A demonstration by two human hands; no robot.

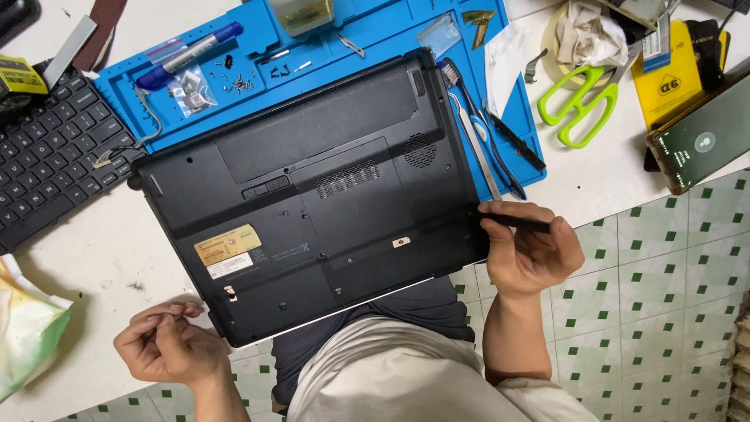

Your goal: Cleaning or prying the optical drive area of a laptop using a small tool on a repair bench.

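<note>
Right hand (531, 254) clamped on a thin black tool (516, 222), its tip touching the right edge of the laptop (312, 187). Left hand (168, 344) curled loosely at the laptop's near left corner, fingertips together; whether it holds anything I cannot tell.

Laptop lies bottom-up, tilted, partly on a blue mat (375, 39), near edge overhanging the white surface (94, 242) above the lap.

Judgement: keep the tip shallow and flat to the seam, and brace the overhanging corner so the case cannot slip.

Outward: loose screws (241, 80) at 12 o'clock of the laptop, green scissors (582, 101) at 2, a keyboard (47, 156) at 9.
</note>
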